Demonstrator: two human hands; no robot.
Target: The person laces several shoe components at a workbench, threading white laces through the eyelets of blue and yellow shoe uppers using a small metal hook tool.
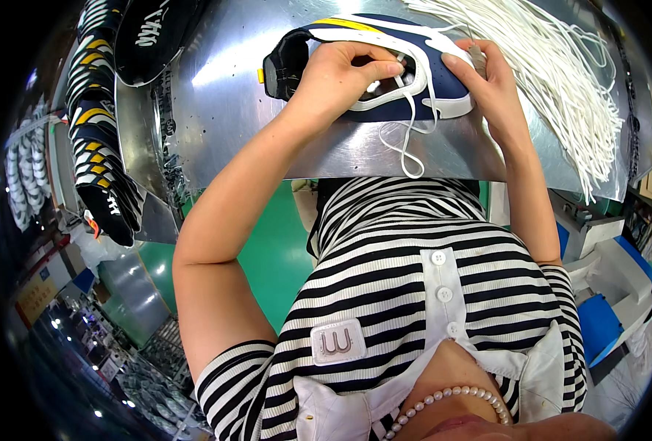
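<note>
**Lacing station: both hands on navy shoe upper**

Shiny metal worktable (230,95) fills the top of the view, its near edge bent by the lens. Green floor (274,250) shows below it, between the table edge and the person's striped shirt (407,294).

Navy shoe upper (414,81) with white trim lies on the table at top centre, just beyond the near edge. Long axis runs roughly left-right across the view: black collar opening at the left end, narrower end to the right under the right hand. Yellow accent along its far side.

Left hand (337,77) rests on top of the upper over the collar and eyelet area, fingers curled and pressed together around the white eyelet strip; fingertips appear to pinch the lace there, though that spot is too small to be sure.

Right hand (491,84) clamps the right end of the upper, thumb lying across the white trim, fingers wrapped around the far side.

White lace (407,151) hangs in a loop from the eyelets toward the table's near edge.

Bundle of loose white laces (561,81) fans across the table's right part, just beside the right hand, ends trailing over the edge.

Stack of black uppers (105,147) with white and yellow stripes hangs at the table's left side, well apart from the hands.
</note>
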